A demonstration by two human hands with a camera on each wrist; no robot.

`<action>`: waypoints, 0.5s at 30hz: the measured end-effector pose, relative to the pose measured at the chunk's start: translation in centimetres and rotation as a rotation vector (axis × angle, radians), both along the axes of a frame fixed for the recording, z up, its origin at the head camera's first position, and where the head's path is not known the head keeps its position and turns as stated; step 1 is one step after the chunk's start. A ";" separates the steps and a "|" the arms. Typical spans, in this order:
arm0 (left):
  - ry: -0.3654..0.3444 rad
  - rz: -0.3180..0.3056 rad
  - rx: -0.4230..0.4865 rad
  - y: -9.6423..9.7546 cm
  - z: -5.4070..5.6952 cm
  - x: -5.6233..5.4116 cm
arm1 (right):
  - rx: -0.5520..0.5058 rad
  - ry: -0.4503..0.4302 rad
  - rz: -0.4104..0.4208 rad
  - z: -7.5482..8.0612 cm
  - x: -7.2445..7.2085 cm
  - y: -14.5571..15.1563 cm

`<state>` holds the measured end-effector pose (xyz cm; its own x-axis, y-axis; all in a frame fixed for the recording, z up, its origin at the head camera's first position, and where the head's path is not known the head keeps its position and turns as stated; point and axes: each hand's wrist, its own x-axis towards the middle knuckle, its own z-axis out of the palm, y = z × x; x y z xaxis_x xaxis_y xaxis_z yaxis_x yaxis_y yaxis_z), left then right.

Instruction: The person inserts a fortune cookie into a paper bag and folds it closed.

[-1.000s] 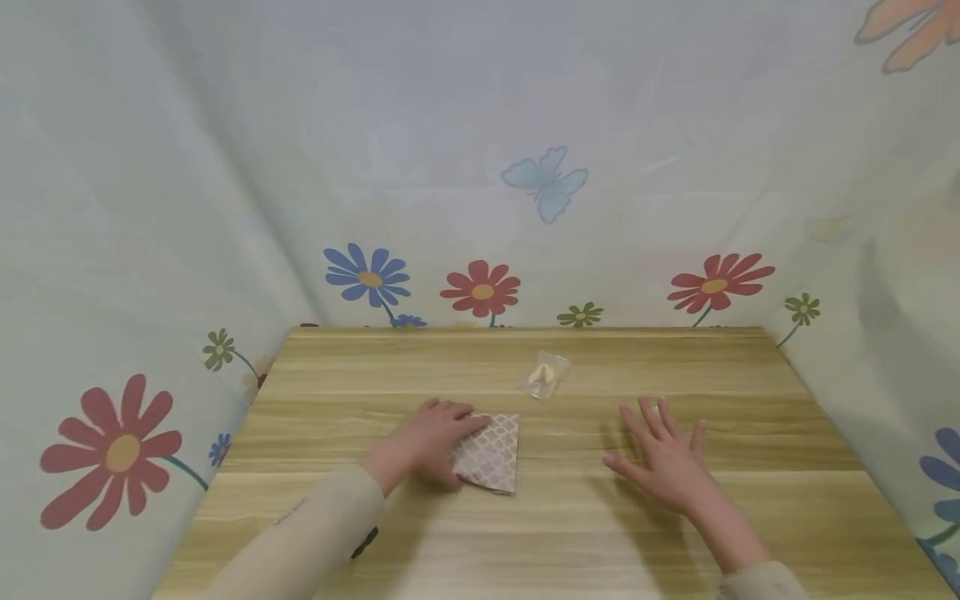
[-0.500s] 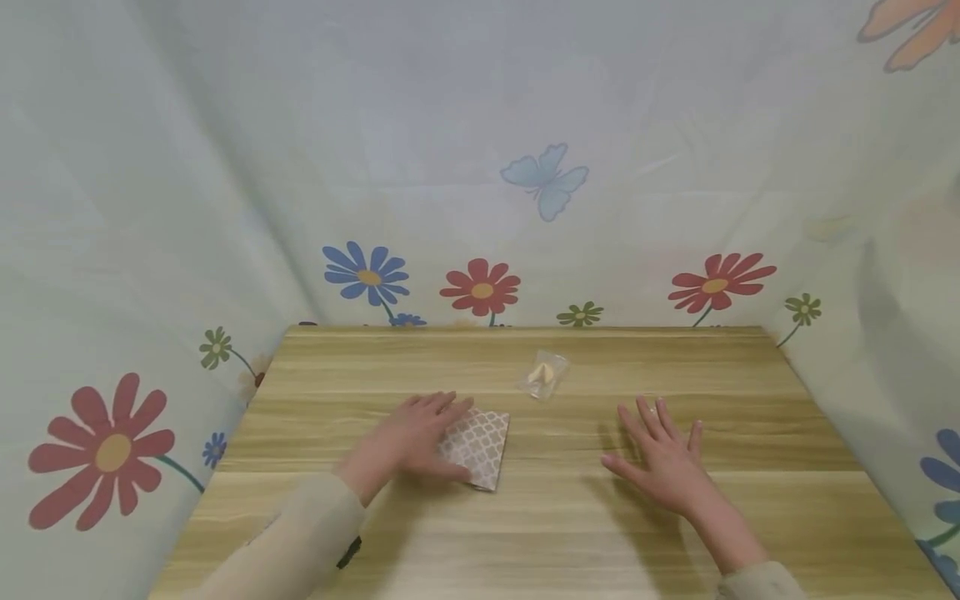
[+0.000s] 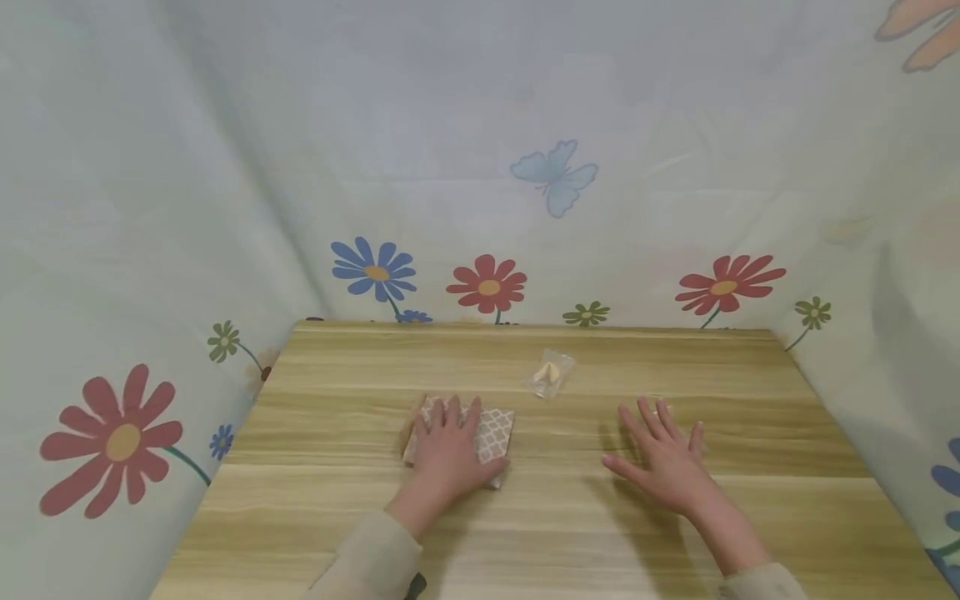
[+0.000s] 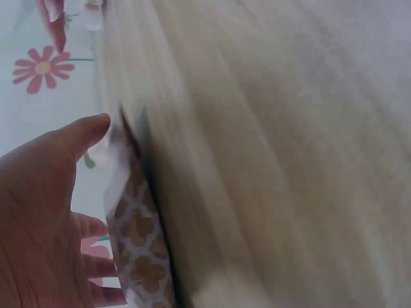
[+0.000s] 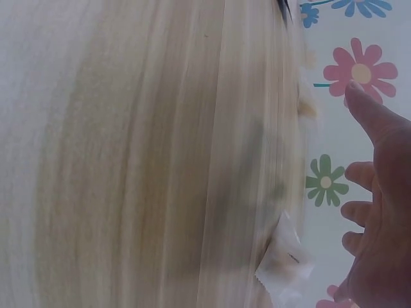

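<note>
A: What's nearest you?

B: My pale cream sleeves (image 3: 371, 557), reaching in from the near side over the yellowish-brown, wood-grained surface (image 3: 573, 546).

A: And your left hand?

B: My left hand (image 3: 450, 454) lies over a flat, square-cornered beige piece (image 3: 497, 432) with a white lattice pattern, left of the middle of the surface. My fingers are straight and spread across it, and my thumb points right, over its near right part. A brown strip shows along its left side. It looks folded; paper or cloth, I can't tell.

A: How about your right?

B: My right hand (image 3: 667, 465) is raised above the surface on the right, fingers fanned out, thumb pointing left. Below it lies a small clear plastic packet (image 5: 286, 260) with a jagged edge. I can't make out what's inside.

A: Farther off?

B: Toward the far edge, between my hands from left to right, a tan, folded, cookie-like piece (image 3: 550, 373) lies in a crinkled clear wrapper, apart from both.

A: Past the edge?

B: A whitish backdrop (image 3: 442, 108) printed with red, blue and green flowers (image 3: 488, 286), and above them a pale blue butterfly (image 3: 557, 178).
</note>
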<state>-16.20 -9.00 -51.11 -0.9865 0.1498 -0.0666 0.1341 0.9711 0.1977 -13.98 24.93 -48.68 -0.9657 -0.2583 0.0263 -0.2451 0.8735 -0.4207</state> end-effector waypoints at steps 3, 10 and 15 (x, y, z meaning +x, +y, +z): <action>-0.009 0.001 -0.021 0.1 0.0 0.1 | -0.005 -0.002 0.001 0.0 0.0 0.1; -0.039 -0.152 -0.042 -1.4 0.1 -0.5 | -0.004 0.002 0.003 0.0 -0.1 0.4; -0.056 -0.319 -0.054 -2.8 0.6 -1.3 | -0.012 0.002 0.009 0.0 -0.1 0.4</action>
<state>-17.46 -11.77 -50.55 -0.8851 0.4452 -0.1355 0.4233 0.8912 0.1629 -14.06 25.35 -48.65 -0.9634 -0.2663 0.0318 -0.2537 0.8662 -0.4305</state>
